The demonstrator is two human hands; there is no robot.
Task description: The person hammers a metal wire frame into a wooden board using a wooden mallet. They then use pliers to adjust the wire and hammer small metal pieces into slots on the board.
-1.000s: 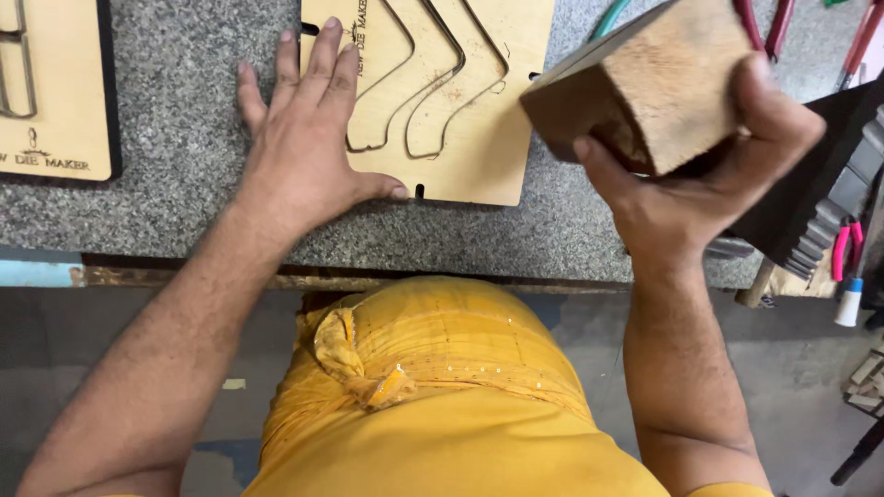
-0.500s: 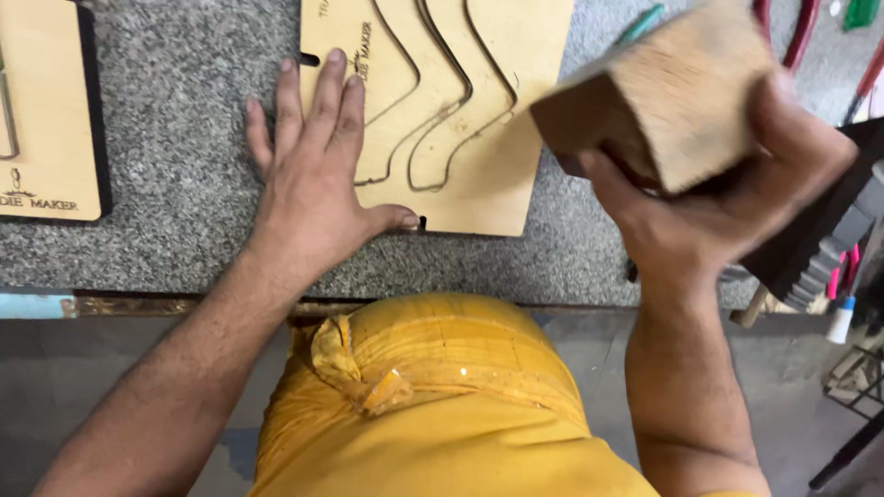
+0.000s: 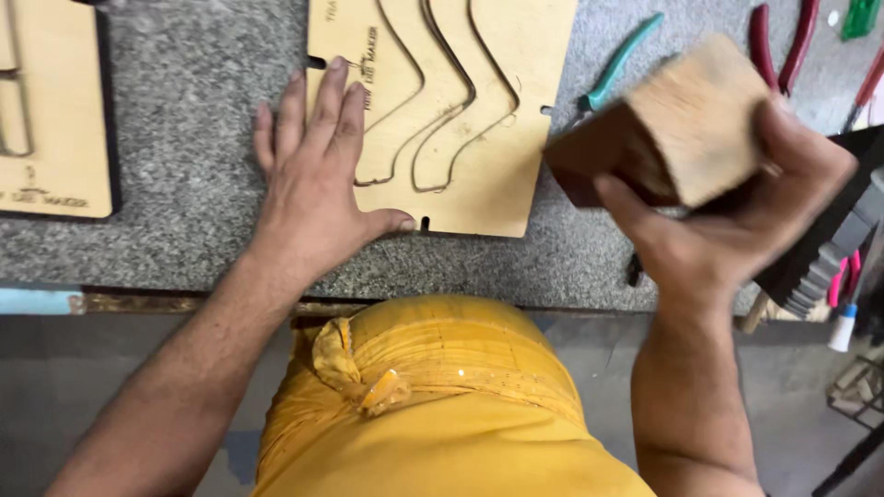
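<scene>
Fingers [image 3: 318, 110] of the left hand [image 3: 318, 198] lie spread and flat, gripping nothing, their tips over the left edge of the plywood die board [image 3: 479, 120] while the palm rests on the grey stone worktop [image 3: 184, 138] and the thumb runs along the board's near edge. That board lies flat on the worktop, cut through with wavy curved slots. Fingers [image 3: 635, 207] of the right hand [image 3: 737, 230] are wrapped tight round a wooden block [image 3: 686, 124], pale on its end face and dark on its side, held in the air over the board's right edge and tipped a little. Judging from this, the step in hand is steadying the board with one hand and readying the block to tap down on it; the next move would call for a square, controlled drop onto the slotted part while the left hand keeps the board from sliding and stays out from under. Further out, a teal-handled tool [image 3: 617, 60] and red-handled pliers [image 3: 783, 41] lie beyond the block, a second plywood board [image 3: 51, 120] lies at the far left, and the yellow garment [image 3: 433, 405] fills the foreground. Compared with half a second ago, the block sits lower and nearer the board, and the left hand has hardly shifted.
</scene>
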